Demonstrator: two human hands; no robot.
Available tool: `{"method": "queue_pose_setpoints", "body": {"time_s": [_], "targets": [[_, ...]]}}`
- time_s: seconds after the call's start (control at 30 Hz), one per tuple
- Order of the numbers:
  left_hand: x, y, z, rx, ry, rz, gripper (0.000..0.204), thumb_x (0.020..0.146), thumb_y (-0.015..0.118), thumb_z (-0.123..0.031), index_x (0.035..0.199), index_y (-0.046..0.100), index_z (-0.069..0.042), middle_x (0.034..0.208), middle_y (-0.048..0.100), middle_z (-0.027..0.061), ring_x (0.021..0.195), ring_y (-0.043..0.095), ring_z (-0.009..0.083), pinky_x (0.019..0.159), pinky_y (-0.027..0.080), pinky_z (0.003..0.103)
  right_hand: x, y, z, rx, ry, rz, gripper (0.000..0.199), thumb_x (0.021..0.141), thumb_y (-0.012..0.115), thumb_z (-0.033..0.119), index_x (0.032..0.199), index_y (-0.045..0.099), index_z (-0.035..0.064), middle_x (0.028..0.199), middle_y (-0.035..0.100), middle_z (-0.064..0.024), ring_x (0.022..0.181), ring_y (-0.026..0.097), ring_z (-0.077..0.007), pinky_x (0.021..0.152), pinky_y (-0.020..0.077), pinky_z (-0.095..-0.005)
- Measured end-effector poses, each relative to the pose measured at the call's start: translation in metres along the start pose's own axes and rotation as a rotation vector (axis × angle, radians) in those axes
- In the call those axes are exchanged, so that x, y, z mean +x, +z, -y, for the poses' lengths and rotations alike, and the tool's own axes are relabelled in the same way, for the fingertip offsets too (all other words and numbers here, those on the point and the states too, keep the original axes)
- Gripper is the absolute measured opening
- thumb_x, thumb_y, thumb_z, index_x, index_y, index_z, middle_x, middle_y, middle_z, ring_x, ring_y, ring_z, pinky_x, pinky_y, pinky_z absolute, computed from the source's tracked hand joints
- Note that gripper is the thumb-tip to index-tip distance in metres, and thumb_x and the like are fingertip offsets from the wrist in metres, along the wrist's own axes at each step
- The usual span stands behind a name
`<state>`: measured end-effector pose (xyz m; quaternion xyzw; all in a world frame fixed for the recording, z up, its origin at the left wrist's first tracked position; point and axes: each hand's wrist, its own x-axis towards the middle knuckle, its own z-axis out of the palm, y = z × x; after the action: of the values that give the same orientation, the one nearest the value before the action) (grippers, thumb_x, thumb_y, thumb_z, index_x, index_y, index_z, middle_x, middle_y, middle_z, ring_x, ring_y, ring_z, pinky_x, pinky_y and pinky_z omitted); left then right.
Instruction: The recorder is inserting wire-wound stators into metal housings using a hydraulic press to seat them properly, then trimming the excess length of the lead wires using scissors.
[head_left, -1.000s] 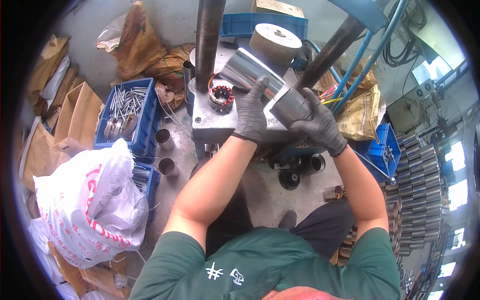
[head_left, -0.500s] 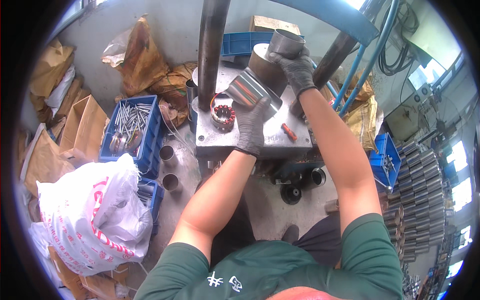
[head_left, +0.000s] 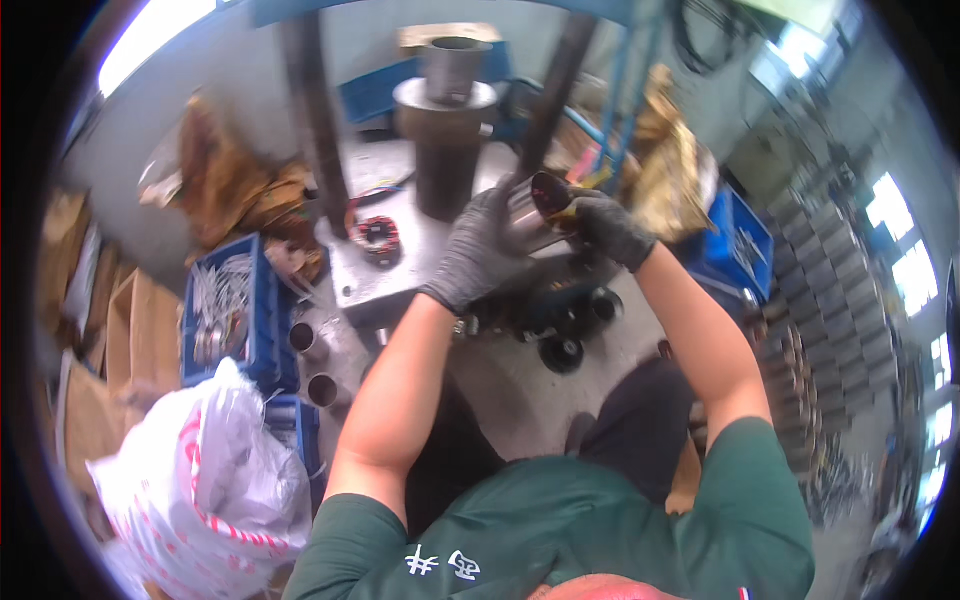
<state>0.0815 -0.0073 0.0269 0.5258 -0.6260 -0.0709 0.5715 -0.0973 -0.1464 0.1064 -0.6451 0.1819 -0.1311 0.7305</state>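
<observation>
A shiny metal tube (head_left: 528, 222) is tilted over the near right of the metal plate (head_left: 375, 285), its open end facing right. My gloved left hand (head_left: 472, 250) is closed around its left side. At the open end is my gloved right hand (head_left: 612, 230), its fingers bent together by the rim with a small orange-yellow bit showing; motion blur hides what they hold. Behind, a short grey tube (head_left: 455, 72) stands upright on a thick round metal block (head_left: 447, 150), touched by neither hand. A wound stator ring (head_left: 376, 240) with red parts lies on the plate's left.
Dark posts (head_left: 312, 120) rise beside the plate. On the left are a blue crate (head_left: 265, 345) of metal rods, two upright tubes (head_left: 325, 390) and a white sack (head_left: 200, 490). Another blue crate (head_left: 740, 245) and stacked tubes (head_left: 830, 300) stand right.
My right hand has let go of the short tube, now on the block, and come down to the shiny tube's open end. My left hand has turned and moved that tube nearer. The view has shifted.
</observation>
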Motion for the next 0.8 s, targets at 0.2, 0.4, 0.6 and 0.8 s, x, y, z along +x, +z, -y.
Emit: {"method": "queue_pose_setpoints", "body": {"time_s": [0.2, 0.4, 0.6, 0.8], "targets": [[-0.022, 0.042, -0.038, 0.0, -0.154, 0.331, 0.101, 0.069, 0.091, -0.015, 0.155, 0.038, -0.009, 0.133, 0.061, 0.0164, 0.121, 0.06, 0.0273, 0.105, 0.047, 0.036, -0.103, -0.067, -0.088, -0.265, -0.094, -0.301, 0.036, 0.086, 0.056, 0.009, 0.121, 0.067, 0.006, 0.083, 0.064, -0.0028, 0.065, 0.059, -0.0114, 0.057, 0.0511, -0.029], [-0.025, 0.041, -0.007, -0.077, -0.074, 0.202, 0.07, 0.089, 0.072, -0.002, 0.153, 0.044, -0.01, 0.137, 0.056, 0.0091, 0.12, 0.056, 0.0204, 0.104, 0.046, 0.037, -0.215, -0.143, -0.15, -0.209, 0.304, -0.765, 0.018, 0.087, 0.06, 0.019, 0.1, 0.068, 0.0086, 0.071, 0.064, -0.0028, 0.053, 0.059, -0.0124, 0.048, 0.0499, -0.03], [-0.024, 0.019, 0.018, -0.191, -0.235, 0.105, 0.054, 0.098, 0.064, -0.004, 0.149, 0.047, -0.007, 0.144, 0.054, 0.0094, 0.122, 0.056, 0.0188, 0.107, 0.045, 0.032, -0.365, -0.154, -0.243, 0.169, 0.15, -1.309, 0.015, 0.089, 0.06, 0.02, 0.084, 0.065, 0.0063, 0.065, 0.061, -0.0059, 0.05, 0.057, -0.0145, 0.044, 0.0454, -0.0326], [-0.039, 0.017, 0.021, -0.085, -0.243, 0.109, 0.049, 0.099, 0.064, -0.004, 0.146, 0.05, -0.004, 0.14, 0.057, 0.0088, 0.12, 0.057, 0.019, 0.107, 0.045, 0.033, -0.501, -0.112, -0.285, 0.474, 0.158, -1.6, 0.01, 0.091, 0.06, 0.019, 0.088, 0.063, 0.0096, 0.069, 0.064, -0.0059, 0.05, 0.055, -0.0137, 0.044, 0.0468, -0.0314]]}}
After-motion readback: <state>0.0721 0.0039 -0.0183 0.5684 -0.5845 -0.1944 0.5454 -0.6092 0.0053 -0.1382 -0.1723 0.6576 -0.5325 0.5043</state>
